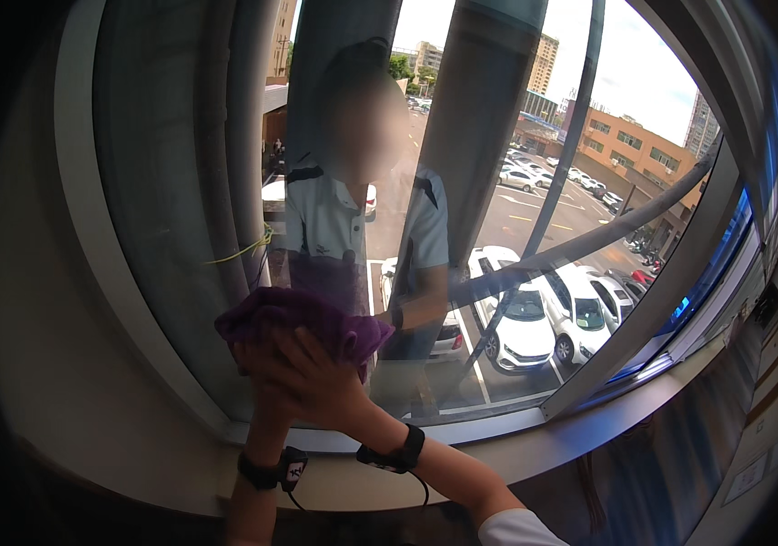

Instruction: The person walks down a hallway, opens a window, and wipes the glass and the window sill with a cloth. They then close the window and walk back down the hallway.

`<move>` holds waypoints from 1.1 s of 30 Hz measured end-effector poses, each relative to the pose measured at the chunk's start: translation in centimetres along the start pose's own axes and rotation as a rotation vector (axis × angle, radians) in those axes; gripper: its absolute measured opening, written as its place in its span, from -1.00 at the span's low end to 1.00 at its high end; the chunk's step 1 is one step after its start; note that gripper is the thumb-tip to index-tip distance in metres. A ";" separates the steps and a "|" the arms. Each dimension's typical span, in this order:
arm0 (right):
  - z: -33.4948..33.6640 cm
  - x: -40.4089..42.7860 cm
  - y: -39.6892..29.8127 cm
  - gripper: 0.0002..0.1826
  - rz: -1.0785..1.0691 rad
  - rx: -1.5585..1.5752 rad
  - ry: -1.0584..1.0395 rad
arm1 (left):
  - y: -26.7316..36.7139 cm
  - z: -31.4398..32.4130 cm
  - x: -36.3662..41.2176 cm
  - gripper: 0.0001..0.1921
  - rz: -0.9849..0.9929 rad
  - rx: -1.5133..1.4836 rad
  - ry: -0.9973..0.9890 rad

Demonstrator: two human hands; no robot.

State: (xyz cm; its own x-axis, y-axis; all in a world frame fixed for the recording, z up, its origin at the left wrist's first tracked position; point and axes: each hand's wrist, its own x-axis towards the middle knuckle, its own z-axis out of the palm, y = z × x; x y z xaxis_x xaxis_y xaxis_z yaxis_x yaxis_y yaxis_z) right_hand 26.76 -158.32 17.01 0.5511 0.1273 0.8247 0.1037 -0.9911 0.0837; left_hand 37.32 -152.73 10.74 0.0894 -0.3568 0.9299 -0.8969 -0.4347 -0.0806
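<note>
A bunched purple cloth point(307, 321) lies against the window pane point(157, 205), in the lower left part of the glass. Both hands are on it. My right hand point(324, 389) spreads its fingers over the cloth and overlaps the other hand. Partly hidden behind it, my left hand point(259, 372) bears on the cloth's lower left side. Black bands with small devices and cables circle both wrists. How far the fingers curl into the cloth is hard to see.
A pale window frame point(484, 430) borders the glass, with a light sill point(355, 478) beneath. A person's reflection shows in the pane. Outside stand a grey pipe point(249, 150), a yellow-green tie point(242, 252), a diagonal bar point(600, 239) and parked white cars point(522, 327).
</note>
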 end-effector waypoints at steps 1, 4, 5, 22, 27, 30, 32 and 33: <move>0.9 1.5 -1.4 -0.44 -0.007 0.022 0.007 | -2.0 -1.4 -0.9 -0.45 -0.044 0.004 -0.064; 3.8 4.0 -3.1 -0.35 -0.029 0.317 -0.287 | -4.7 -1.7 -2.2 -0.44 -0.137 0.037 -0.097; 4.8 4.5 -3.7 -0.35 -0.028 0.309 -0.282 | -5.5 -1.7 -2.5 -0.44 -0.156 0.065 -0.087; -5.7 1.4 3.7 -0.53 0.030 -0.164 0.323 | 4.1 -1.2 7.9 -0.38 -0.109 0.198 0.152; -17.1 -4.1 10.8 -0.53 0.128 -0.259 0.320 | 17.3 -2.0 13.7 -0.49 0.097 -0.026 0.082; -23.8 -8.9 14.8 -0.47 0.240 -0.423 0.312 | 26.0 0.0 16.0 -0.48 0.182 -0.231 0.019; -27.2 -11.4 16.6 -0.45 0.332 -0.423 0.330 | 30.4 0.6 17.7 -0.50 0.283 -0.308 0.001; -28.6 -12.8 17.4 -0.43 0.385 -0.450 0.339 | 32.8 1.3 18.3 -0.50 0.340 -0.353 -0.013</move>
State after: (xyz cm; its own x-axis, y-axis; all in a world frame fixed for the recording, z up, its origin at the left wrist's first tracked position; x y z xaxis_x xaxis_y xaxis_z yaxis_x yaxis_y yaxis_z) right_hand -2.17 -178.31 23.90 0.1820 -0.1847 0.9658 -0.4431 -0.8922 -0.0871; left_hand 10.13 -174.62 24.63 -0.2306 -0.4409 0.8674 -0.9681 0.0142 -0.2501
